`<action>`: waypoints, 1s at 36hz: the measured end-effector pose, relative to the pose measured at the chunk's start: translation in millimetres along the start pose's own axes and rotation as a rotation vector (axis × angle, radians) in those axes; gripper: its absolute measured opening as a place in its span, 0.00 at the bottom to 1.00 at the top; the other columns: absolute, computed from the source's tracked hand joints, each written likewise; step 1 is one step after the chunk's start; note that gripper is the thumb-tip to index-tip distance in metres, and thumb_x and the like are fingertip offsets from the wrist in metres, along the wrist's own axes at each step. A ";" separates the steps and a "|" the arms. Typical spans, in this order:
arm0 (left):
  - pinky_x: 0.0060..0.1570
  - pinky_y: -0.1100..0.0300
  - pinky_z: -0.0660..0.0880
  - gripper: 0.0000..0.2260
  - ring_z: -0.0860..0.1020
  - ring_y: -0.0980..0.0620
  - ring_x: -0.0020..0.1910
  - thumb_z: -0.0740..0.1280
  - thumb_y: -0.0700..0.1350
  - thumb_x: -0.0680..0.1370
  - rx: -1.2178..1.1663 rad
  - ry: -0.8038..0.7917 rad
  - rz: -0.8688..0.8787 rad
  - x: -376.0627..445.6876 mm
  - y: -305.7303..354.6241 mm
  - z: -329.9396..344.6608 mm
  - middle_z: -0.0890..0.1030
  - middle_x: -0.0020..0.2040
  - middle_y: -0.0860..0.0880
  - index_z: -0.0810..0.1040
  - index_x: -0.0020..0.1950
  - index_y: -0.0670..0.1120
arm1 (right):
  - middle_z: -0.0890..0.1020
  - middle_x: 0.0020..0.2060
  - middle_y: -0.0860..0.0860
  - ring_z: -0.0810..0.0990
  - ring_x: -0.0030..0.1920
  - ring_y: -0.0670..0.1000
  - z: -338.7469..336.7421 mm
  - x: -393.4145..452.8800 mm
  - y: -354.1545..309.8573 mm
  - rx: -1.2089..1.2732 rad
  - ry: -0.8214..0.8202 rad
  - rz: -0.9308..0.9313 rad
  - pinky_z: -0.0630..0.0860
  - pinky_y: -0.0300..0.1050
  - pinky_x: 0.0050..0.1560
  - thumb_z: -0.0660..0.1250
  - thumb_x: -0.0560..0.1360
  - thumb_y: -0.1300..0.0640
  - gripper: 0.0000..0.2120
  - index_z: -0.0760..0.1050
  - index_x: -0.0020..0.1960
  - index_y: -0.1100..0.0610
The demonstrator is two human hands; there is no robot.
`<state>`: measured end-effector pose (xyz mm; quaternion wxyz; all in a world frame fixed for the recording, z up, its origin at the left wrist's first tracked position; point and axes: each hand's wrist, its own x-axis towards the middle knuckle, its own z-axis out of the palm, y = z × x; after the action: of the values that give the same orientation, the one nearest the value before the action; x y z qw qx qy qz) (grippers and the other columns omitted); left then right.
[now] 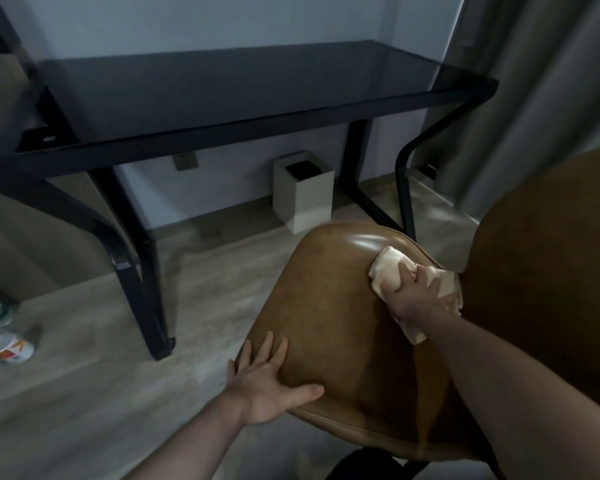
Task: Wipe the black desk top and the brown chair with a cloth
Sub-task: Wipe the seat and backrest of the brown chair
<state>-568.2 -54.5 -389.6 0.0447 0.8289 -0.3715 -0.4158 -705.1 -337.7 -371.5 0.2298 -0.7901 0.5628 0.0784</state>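
Nearest the camera, the left hand (269, 386) lies flat on the near left edge of the brown chair (329, 306) seat, its fingers (267, 348) straight and spread, thumb out along the seat, holding nothing. Further along the seat, toward its right side where it meets the chair back, the right hand (418, 299) presses a pale cloth (392, 268) down on the leather. Its fingers lie over the cloth, slightly bent, with the bunched cloth showing both ahead of the hand and behind the wrist. A bright sheen sits on the seat just beyond the cloth.

Left of the chair, at the picture's edge, a few cups (9, 349) lie on the wooden floor (84, 375).

Beyond the chair stands the black desk (222, 84), its dark glossy top carried on black angled legs. Under it, against the wall, stands a white bin (303, 194), with a wall socket (185, 160) to its left. A grey curtain (534, 98) hangs at the far right, beside the desk's end.
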 end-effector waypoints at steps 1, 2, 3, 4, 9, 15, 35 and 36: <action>0.78 0.40 0.36 0.55 0.33 0.45 0.81 0.58 0.84 0.62 -0.005 -0.002 -0.001 -1.0 0.7 -0.6 0.36 0.82 0.59 0.41 0.82 0.63 | 0.42 0.82 0.50 0.39 0.80 0.63 0.3 -2.2 2.5 -0.031 0.000 -0.018 0.38 0.70 0.74 0.51 0.82 0.34 0.34 0.42 0.82 0.42; 0.78 0.40 0.37 0.56 0.33 0.45 0.81 0.58 0.84 0.61 -0.010 -0.005 -0.003 -2.8 1.5 -1.1 0.36 0.82 0.59 0.41 0.82 0.63 | 0.43 0.82 0.50 0.41 0.80 0.63 0.0 -5.2 5.2 -0.062 -0.008 -0.032 0.39 0.70 0.74 0.50 0.81 0.34 0.34 0.42 0.82 0.41; 0.78 0.40 0.37 0.56 0.33 0.45 0.81 0.58 0.84 0.61 -0.014 -0.005 -0.004 -4.2 2.2 -1.7 0.36 0.82 0.59 0.41 0.82 0.63 | 0.43 0.82 0.50 0.42 0.80 0.63 -0.3 -9.5 7.6 -0.091 -0.023 -0.040 0.40 0.71 0.74 0.50 0.81 0.34 0.34 0.42 0.82 0.41; 0.78 0.40 0.36 0.56 0.33 0.45 0.81 0.58 0.84 0.61 -0.019 -0.005 -0.004 -6.0 3.0 -1.9 0.36 0.82 0.59 0.41 0.82 0.63 | 0.44 0.82 0.50 0.43 0.81 0.63 -0.4 -15.8 9.9 -0.118 -0.038 -0.044 0.41 0.71 0.75 0.49 0.81 0.33 0.33 0.42 0.82 0.40; 0.78 0.41 0.36 0.56 0.34 0.45 0.81 0.59 0.83 0.62 -0.033 0.017 -0.009 -17.0 6.7 0.8 0.36 0.82 0.58 0.41 0.82 0.62 | 0.45 0.82 0.50 0.44 0.81 0.62 14.8 -66.7 14.0 -0.151 -0.111 -0.057 0.42 0.70 0.75 0.50 0.81 0.33 0.34 0.42 0.81 0.40; 0.79 0.40 0.39 0.56 0.36 0.44 0.81 0.58 0.83 0.62 -0.025 0.065 -0.015 -26.5 9.7 3.2 0.38 0.83 0.57 0.42 0.83 0.61 | 0.42 0.82 0.49 0.40 0.80 0.62 46.7 -133.0 14.0 -0.111 -0.206 -0.097 0.42 0.69 0.76 0.51 0.81 0.35 0.35 0.38 0.81 0.39; 0.79 0.39 0.42 0.63 0.35 0.46 0.81 0.61 0.87 0.53 -0.008 0.055 0.042 -11.0 -7.1 4.1 0.37 0.82 0.61 0.42 0.82 0.64 | 0.40 0.82 0.46 0.36 0.80 0.62 62.2 -67.6 -33.1 -0.036 -0.145 -0.209 0.37 0.72 0.74 0.50 0.82 0.35 0.31 0.40 0.80 0.36; 0.79 0.39 0.42 0.63 0.35 0.46 0.81 0.61 0.86 0.53 -0.010 0.056 0.044 -9.3 -7.8 3.7 0.37 0.82 0.61 0.42 0.82 0.64 | 0.40 0.82 0.46 0.36 0.80 0.63 60.3 -57.3 -37.9 -0.031 -0.134 -0.209 0.37 0.72 0.74 0.50 0.82 0.36 0.31 0.40 0.80 0.37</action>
<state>-569.8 -41.9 -388.8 0.0685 0.8316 -0.3862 -0.3931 -682.2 -251.7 -392.3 0.2615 -0.8409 0.4596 0.1155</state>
